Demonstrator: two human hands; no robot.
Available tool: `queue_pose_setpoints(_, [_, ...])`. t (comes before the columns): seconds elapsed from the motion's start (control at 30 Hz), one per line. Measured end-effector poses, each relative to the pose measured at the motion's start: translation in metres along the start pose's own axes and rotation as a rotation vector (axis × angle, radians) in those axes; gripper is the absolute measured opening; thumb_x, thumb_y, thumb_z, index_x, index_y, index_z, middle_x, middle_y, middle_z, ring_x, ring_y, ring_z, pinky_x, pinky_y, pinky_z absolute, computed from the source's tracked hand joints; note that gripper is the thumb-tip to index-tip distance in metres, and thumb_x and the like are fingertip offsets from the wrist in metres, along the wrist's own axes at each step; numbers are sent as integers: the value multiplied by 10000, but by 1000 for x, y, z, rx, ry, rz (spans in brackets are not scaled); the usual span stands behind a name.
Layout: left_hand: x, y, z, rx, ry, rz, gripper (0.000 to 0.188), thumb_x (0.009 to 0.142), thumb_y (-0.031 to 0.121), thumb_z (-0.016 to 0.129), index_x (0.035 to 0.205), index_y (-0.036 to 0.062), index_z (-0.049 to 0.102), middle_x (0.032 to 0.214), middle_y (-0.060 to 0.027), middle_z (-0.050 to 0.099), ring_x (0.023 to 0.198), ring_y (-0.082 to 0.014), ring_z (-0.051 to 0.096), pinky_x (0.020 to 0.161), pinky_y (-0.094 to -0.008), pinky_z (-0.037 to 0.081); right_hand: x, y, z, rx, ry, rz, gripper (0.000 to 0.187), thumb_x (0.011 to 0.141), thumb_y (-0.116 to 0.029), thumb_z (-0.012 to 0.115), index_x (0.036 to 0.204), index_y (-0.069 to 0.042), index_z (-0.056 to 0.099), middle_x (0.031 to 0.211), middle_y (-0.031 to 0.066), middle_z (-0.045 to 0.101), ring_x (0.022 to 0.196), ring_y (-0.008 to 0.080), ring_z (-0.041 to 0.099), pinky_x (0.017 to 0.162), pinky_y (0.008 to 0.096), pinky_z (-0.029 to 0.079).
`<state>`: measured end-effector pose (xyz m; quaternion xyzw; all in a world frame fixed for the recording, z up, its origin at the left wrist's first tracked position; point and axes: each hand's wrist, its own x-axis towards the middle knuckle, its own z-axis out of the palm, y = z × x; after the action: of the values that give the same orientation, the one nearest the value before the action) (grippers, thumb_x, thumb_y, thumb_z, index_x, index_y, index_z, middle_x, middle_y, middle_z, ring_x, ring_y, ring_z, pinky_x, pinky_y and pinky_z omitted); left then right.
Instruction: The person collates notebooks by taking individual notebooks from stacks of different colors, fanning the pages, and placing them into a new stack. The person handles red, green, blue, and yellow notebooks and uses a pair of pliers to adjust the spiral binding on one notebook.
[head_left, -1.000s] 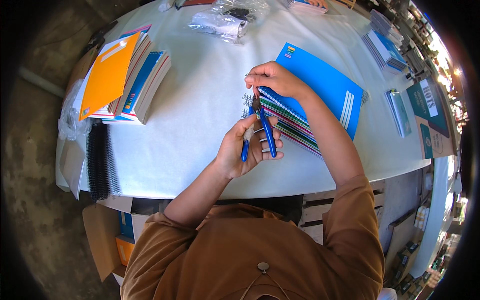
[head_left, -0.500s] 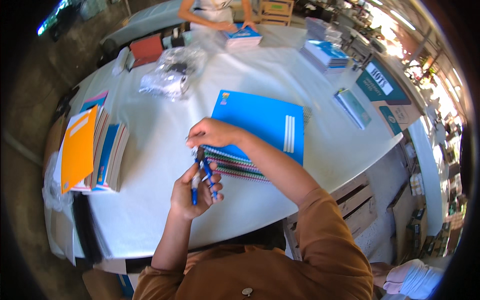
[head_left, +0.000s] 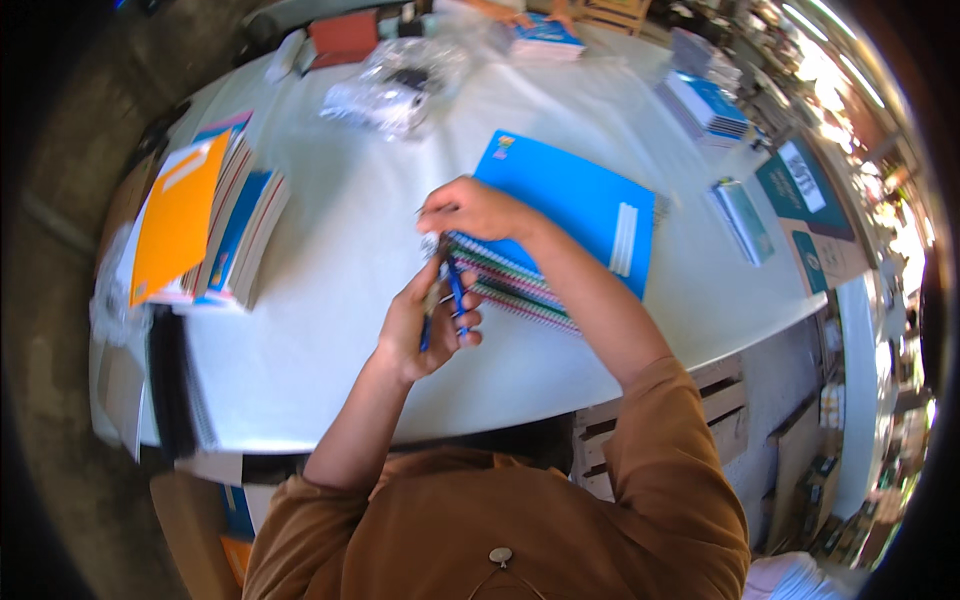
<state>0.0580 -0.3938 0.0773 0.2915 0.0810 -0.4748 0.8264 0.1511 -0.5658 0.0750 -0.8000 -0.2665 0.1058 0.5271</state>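
Observation:
Blue-handled pliers [head_left: 457, 290] are held in my left hand [head_left: 405, 320], whose fingers wrap round the grips. Their jaws point up at the left end of the wire spirals [head_left: 515, 287] along the near edge of a stack of spiral notebooks. The top notebook [head_left: 570, 200] has a bright blue cover with white lines at its right. My right hand [head_left: 478, 208] is closed at the stack's near left corner, just above the plier jaws, its fingertips pinched at the spiral's end. What they pinch is too small to make out. My right forearm covers part of the stack's near edge.
On the left stand piled books [head_left: 245, 245] under an orange cover [head_left: 180, 220], beside black spiral coils [head_left: 175, 385]. Clear plastic wrap [head_left: 385, 100] lies farther back. Book stacks [head_left: 705, 108] and a printed carton [head_left: 815, 210] are at right. Another person's hands touch a far stack [head_left: 547, 38].
The view has shifted, so the table's things appear farther right and higher. My hands stay together at the notebook corner, pliers still in the left.

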Motion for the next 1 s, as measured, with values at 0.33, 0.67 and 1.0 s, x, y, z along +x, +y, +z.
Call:
queue_pose_setpoints(0.33, [8, -10, -4, 250, 127, 168, 412, 927, 524, 324, 875, 134, 447, 703, 12, 359, 592, -117, 328, 545, -270, 305, 2, -2, 3, 64, -41, 91, 271, 830, -261, 654, 888, 3, 641, 777, 3, 618, 746, 67, 531, 700, 232, 443])
queue_pose_setpoints(0.67, [7, -8, -8, 238, -11, 132, 527, 925, 544, 301, 1072, 72, 485, 818, -67, 526, 756, -185, 544, 735, -379, 501, 0, 0, 1, 160, 3, 109, 282, 848, -271, 635, 899, 7, 643, 764, 30, 628, 714, 87, 555, 674, 239, 455])
queue_pose_setpoints(1.0, [4, 4, -18, 2020, 731, 590, 370, 897, 358, 504, 1079, 36, 488, 842, -168, 595, 732, -342, 613, 631, -422, 477, -4, 2, 1, 31, 79, 51, 232, 871, -202, 592, 891, 27, 616, 774, 50, 624, 690, 111, 578, 651, 263, 475])
